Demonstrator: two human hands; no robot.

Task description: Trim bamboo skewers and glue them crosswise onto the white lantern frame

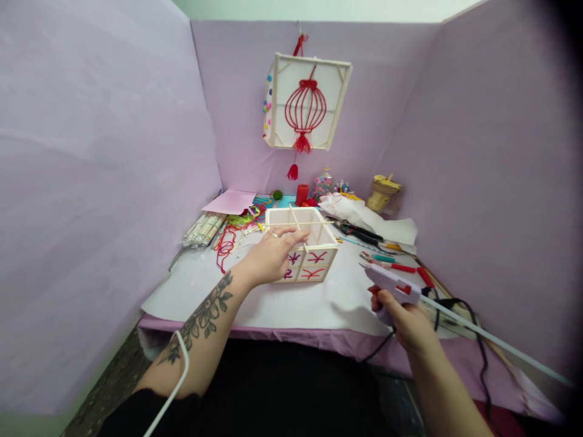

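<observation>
My left hand [273,252] reaches over the near left part of a box-shaped lantern frame [331,250]. Its fingers are stretched out at the top rim, by the thin wooden sticks [298,221] that cross over the open top; whether the fingertips press on a stick cannot be made out. Red and purple marks decorate the panelled front of the frame, partly hidden by this hand. To the right, my right hand [407,325] is closed around a pale lilac hot glue gun [392,285], a finger at its red trigger. Its nozzle points left, apart from the frame. A long glue stick [483,334] extends from the gun's back.
A finished lantern [304,103] with a red tassel hangs above. Behind lie red yarn [225,246], packed sticks [203,230], pink paper [230,201], and a jar of pompoms [323,182]. Pliers [359,232] and a yellow container [382,193] are at right. A black cord [483,358] trails down.
</observation>
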